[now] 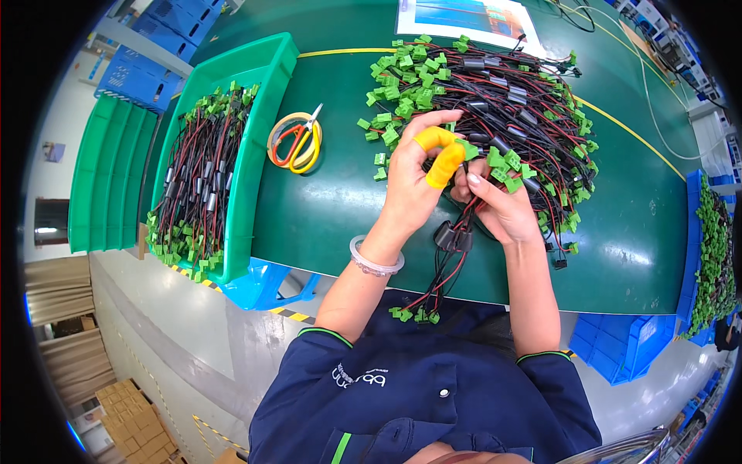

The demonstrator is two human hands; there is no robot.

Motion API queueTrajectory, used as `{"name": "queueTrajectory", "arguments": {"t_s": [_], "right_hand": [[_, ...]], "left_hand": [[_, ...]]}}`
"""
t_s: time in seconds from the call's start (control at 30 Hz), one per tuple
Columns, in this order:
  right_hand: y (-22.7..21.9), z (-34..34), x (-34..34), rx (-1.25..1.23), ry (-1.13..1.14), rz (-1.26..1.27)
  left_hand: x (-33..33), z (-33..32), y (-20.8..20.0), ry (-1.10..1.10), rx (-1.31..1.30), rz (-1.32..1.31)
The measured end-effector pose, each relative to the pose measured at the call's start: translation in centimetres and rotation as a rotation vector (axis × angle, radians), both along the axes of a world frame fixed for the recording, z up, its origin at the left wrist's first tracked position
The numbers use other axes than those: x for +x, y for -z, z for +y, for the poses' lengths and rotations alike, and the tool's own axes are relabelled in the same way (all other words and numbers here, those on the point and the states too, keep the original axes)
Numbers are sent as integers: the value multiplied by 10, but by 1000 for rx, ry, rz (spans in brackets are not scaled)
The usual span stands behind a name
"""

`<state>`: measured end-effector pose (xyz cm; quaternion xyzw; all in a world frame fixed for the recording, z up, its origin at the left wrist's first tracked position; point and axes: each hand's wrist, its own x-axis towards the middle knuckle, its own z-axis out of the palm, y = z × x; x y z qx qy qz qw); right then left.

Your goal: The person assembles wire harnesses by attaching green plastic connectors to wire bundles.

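Yellow finger covers sit on the thumb and forefinger of my left hand (411,174), which pinches a green connector (468,150). Close beside it, my right hand (510,209) is closed around a small bunch of red-and-black cables (462,220). Several green connectors (506,166) stick up from that grip. Below the hands the bunch hangs over the table's front edge, with dark cylindrical cores (452,237) partway down and more green connectors (416,315) at its lower end. A large heap of similar cables (495,85) lies just beyond both hands.
On the left stands a green tray (267,93) filled with cables. Between tray and heap lie scissors (303,147) and a tape roll (276,133). A printed sheet (464,17) is at the back. Blue bins (618,340) stand at the right, below a cable-filled blue tray (690,255).
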<state>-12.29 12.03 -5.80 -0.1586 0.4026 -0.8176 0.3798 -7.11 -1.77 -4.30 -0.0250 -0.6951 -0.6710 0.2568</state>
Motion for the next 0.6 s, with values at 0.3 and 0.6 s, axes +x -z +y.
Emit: {"name": "queueTrajectory", "arguments": {"t_s": [0.3, 0.6], "right_hand": [[-15, -15, 28, 299, 482, 290], [-24, -2, 51, 334, 467, 496]], "left_hand": [[7, 7, -4, 80, 442, -70], [21, 33, 3, 451, 1059, -10]]}}
